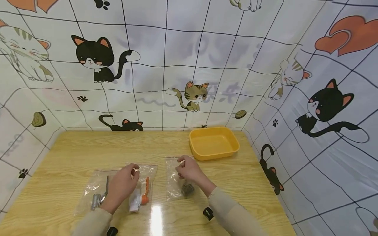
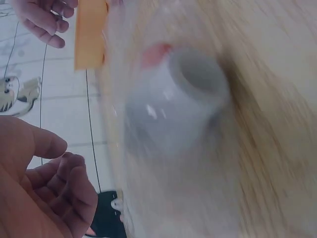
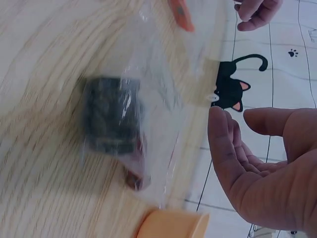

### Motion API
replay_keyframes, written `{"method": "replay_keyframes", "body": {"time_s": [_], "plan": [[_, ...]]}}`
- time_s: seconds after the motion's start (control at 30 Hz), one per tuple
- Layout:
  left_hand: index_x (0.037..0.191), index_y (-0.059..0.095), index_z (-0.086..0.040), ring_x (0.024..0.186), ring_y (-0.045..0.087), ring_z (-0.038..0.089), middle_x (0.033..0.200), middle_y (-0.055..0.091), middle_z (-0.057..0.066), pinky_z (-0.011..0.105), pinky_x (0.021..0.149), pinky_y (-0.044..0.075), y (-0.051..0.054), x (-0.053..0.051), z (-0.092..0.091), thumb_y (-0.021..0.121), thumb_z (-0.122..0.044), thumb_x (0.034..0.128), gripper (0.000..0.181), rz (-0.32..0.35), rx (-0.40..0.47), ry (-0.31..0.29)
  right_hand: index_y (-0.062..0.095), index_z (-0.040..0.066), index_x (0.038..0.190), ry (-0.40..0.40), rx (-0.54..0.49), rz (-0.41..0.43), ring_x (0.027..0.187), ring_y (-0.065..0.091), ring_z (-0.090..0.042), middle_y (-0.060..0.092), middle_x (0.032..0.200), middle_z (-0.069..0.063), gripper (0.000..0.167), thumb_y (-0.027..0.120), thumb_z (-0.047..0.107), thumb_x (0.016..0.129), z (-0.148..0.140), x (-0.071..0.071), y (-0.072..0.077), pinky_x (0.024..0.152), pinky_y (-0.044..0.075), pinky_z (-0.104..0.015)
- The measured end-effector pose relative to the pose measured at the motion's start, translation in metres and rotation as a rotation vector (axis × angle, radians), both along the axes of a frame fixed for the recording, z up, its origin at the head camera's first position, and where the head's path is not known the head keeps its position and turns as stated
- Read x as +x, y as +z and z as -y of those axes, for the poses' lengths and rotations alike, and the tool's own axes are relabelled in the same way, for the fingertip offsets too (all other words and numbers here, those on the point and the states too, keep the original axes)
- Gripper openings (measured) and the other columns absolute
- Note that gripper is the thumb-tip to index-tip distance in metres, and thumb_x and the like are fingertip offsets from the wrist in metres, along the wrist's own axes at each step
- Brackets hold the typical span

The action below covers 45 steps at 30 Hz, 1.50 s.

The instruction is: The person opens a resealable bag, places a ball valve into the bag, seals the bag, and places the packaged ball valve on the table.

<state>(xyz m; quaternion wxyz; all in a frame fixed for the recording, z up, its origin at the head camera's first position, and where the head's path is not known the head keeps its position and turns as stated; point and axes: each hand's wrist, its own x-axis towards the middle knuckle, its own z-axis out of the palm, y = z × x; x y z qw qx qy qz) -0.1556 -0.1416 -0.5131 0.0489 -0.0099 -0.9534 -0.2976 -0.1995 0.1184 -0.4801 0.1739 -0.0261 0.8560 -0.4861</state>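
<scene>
My left hand [image 1: 122,185] hovers over clear plastic bags with its fingers loosely bent and nothing in them. The left bag [image 1: 91,188] has a grey metal cylinder [image 1: 95,200] and a metal lever in it. Beside it, a second bag [image 1: 151,172] contains a white fitting [image 1: 135,200] with an orange handle [image 1: 147,185]. In the left wrist view the white fitting [image 2: 168,109] shows a hollow round end, blurred. My right hand [image 1: 191,168], also loosely bent and holding nothing, is above a third clear bag [image 1: 172,178]. Inside that bag is a dark blocky part [image 3: 111,114].
A yellow plastic tray [image 1: 214,144] stands at the back right of the wooden table [image 1: 118,144]. Behind and at the sides hangs a white cloth [image 1: 165,78] with printed cats and grid lines. Black straps or devices [image 1: 208,213] sit at both wrists.
</scene>
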Motion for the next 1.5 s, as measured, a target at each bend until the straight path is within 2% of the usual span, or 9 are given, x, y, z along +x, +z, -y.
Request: {"method": "replay_keyframes", "body": {"time_s": [0.17,0.3,0.6,0.77,0.93,1.13,1.27,1.37,1.5], "plan": [[0.112,0.067,-0.012,0.048,0.043,0.009,0.082,0.065,-0.002,0.026,0.041,0.033,0.001,-0.003,-0.023,0.059,-0.021,0.0941,0.022,0.051,0.041,-0.026,0.059,0.000,0.118,0.018,0.159,-0.121,0.070,0.064,-0.021,0.066,0.086,-0.009,0.032,0.061,0.012,0.088,-0.023,-0.003,-0.002,0.062,0.053,-0.033],[0.112,0.066,-0.012,0.045,0.043,0.010,0.084,0.068,-0.001,0.027,0.040,0.033,-0.002,-0.005,-0.041,0.057,-0.023,0.0955,0.022,0.097,0.052,-0.054,0.064,0.002,0.109,0.036,0.281,-0.212,0.076,0.063,-0.016,0.068,0.088,-0.008,0.026,0.063,0.012,0.086,-0.039,-0.005,-0.009,0.066,0.049,-0.030],[0.116,0.064,-0.006,0.056,0.056,0.010,0.087,0.072,0.001,0.028,0.046,0.041,-0.011,-0.007,-0.073,0.058,-0.025,0.0934,0.030,0.190,0.059,-0.169,0.063,-0.002,0.110,-0.045,0.351,-0.210,0.082,0.066,-0.023,0.070,0.091,-0.012,0.030,0.064,0.011,0.084,-0.062,-0.003,-0.022,0.071,0.051,-0.035],[0.121,0.058,0.000,0.068,0.065,0.019,0.089,0.072,0.008,0.035,0.053,0.048,-0.017,-0.004,-0.084,0.061,-0.032,0.0926,0.043,0.263,0.013,-0.253,0.057,-0.008,0.114,-0.059,0.304,-0.059,0.074,0.063,-0.020,0.065,0.098,-0.018,0.038,0.066,0.015,0.085,-0.071,0.000,-0.034,0.066,0.053,-0.032],[0.129,0.048,0.009,0.069,0.065,0.030,0.082,0.069,0.016,0.046,0.062,0.052,-0.019,-0.001,-0.091,0.064,-0.034,0.0875,0.061,0.267,-0.050,-0.290,0.052,-0.011,0.117,-0.064,0.121,0.091,0.071,0.064,-0.019,0.064,0.090,-0.018,0.038,0.064,0.009,0.087,-0.073,0.004,-0.046,0.063,0.058,-0.035],[0.138,0.038,0.011,0.053,0.052,0.017,0.064,0.060,0.000,0.038,0.056,0.044,-0.020,0.004,-0.091,0.069,-0.021,0.0814,0.072,0.251,0.031,-0.321,0.050,-0.009,0.112,-0.088,-0.090,0.210,0.065,0.059,-0.018,0.061,0.082,-0.014,0.025,0.049,0.011,0.098,-0.068,0.007,-0.052,0.057,0.055,-0.036],[0.139,0.037,0.010,0.052,0.049,0.015,0.063,0.058,-0.002,0.034,0.054,0.040,-0.022,0.006,-0.091,0.069,-0.017,0.0811,0.071,0.240,0.058,-0.322,0.058,-0.009,0.103,-0.106,-0.087,0.211,0.060,0.056,-0.015,0.060,0.078,-0.011,0.029,0.046,0.018,0.100,-0.063,0.008,-0.053,0.054,0.053,-0.031],[0.139,0.036,0.010,0.054,0.052,0.015,0.064,0.060,-0.001,0.036,0.055,0.044,-0.025,0.006,-0.092,0.070,-0.021,0.0815,0.073,0.241,0.048,-0.309,0.058,-0.009,0.109,-0.113,-0.050,0.163,0.060,0.059,-0.013,0.064,0.080,-0.012,0.026,0.055,0.013,0.095,-0.060,0.009,-0.056,0.054,0.055,-0.032],[0.141,0.030,0.013,0.055,0.054,0.015,0.066,0.061,0.000,0.036,0.057,0.045,-0.027,0.007,-0.093,0.070,-0.020,0.0810,0.079,0.272,0.085,-0.307,0.048,-0.010,0.119,-0.127,-0.062,0.117,0.063,0.060,-0.013,0.066,0.088,-0.016,0.034,0.061,0.005,0.092,-0.058,0.009,-0.062,0.055,0.056,-0.031]]}}
